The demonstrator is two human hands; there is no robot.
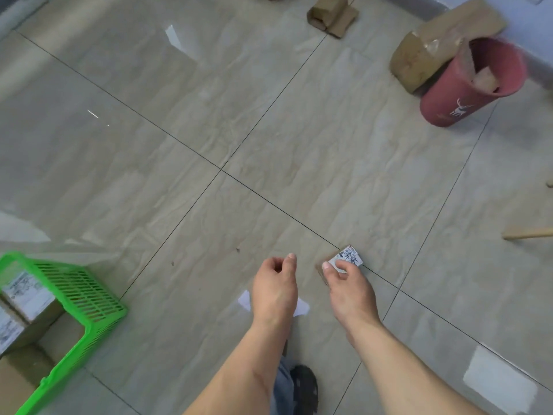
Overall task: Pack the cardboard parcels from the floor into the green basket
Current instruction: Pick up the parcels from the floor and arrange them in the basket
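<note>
A small cardboard parcel (347, 259) with a white printed label sits low over the tiled floor, and my right hand (347, 287) grips it from above with thumb and fingers curled round it. My left hand (276, 283) hovers just to its left, fingers loosely curled, holding nothing. The green basket (89, 298) stands at the lower left and holds several labelled cardboard parcels. More parcels lie far off: a small one (330, 13) at the top middle and a large one (431, 52) at the top right.
A dark red bin (466, 88) with cardboard scraps in it stands beside the large parcel. A wooden stick (526, 234) lies at the right edge. My dark shoe (305, 387) is on the floor below my hands.
</note>
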